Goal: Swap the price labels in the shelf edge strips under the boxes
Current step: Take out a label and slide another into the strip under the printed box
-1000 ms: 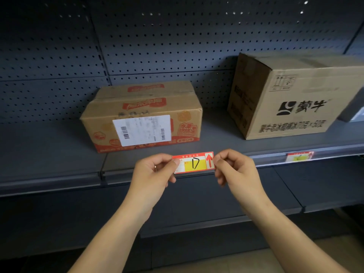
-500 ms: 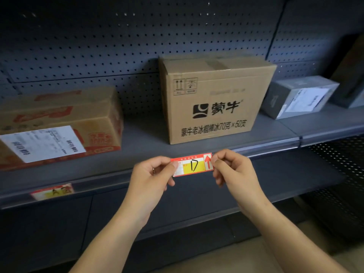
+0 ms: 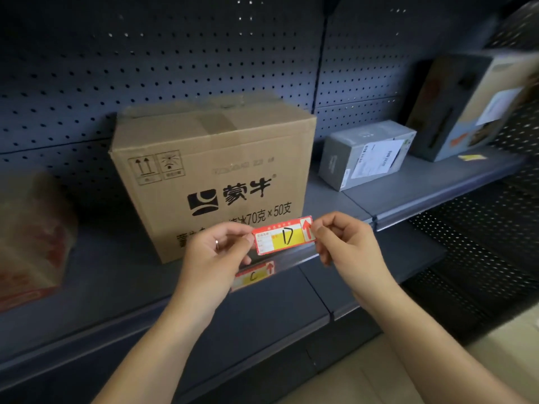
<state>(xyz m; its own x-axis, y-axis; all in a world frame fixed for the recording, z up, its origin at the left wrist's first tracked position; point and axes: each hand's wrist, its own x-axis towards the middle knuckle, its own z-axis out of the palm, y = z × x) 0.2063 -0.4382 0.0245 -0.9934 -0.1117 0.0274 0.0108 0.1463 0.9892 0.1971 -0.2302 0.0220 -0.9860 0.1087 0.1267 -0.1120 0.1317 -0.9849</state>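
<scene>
A red and yellow price label marked D (image 3: 284,236) is stretched between my two hands. My left hand (image 3: 215,258) pinches its left end and my right hand (image 3: 347,246) pinches its right end. The label hangs in front of the lower face of a tall brown carton with black print (image 3: 213,173). Just below it, another red and yellow label marked C (image 3: 255,276) sits in the shelf edge strip (image 3: 294,262), partly hidden by my left hand.
A grey box with a white shipping sticker (image 3: 367,154) stands on the shelf to the right, with a larger tilted box (image 3: 469,106) beyond it. A blurred orange carton (image 3: 32,237) is at the far left. Dark pegboard backs the shelves; a lower shelf juts out beneath.
The view has swung right along the shelf. My hands carried the D label from the orange carton to the tall brown carton, above the C label in the strip.
</scene>
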